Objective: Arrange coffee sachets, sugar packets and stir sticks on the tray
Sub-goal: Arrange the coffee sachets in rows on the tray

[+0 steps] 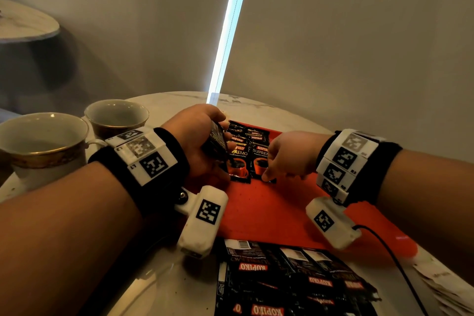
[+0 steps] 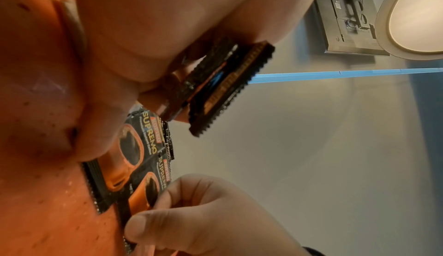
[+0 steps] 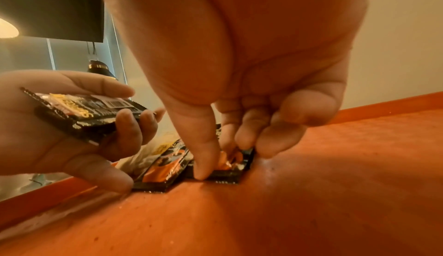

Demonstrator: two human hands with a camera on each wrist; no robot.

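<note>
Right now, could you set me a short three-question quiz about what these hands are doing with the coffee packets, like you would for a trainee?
1. True or false: the left hand is empty.
2. Which surface do the laid-out Kopiko sachets lie on? A) the orange tray B) the marble table C) a cup
3. Fill in: the right hand touches the near end of a sachet lying on the ____.

Key:
1. False; it grips a small stack of sachets.
2. A.
3. tray.
</note>
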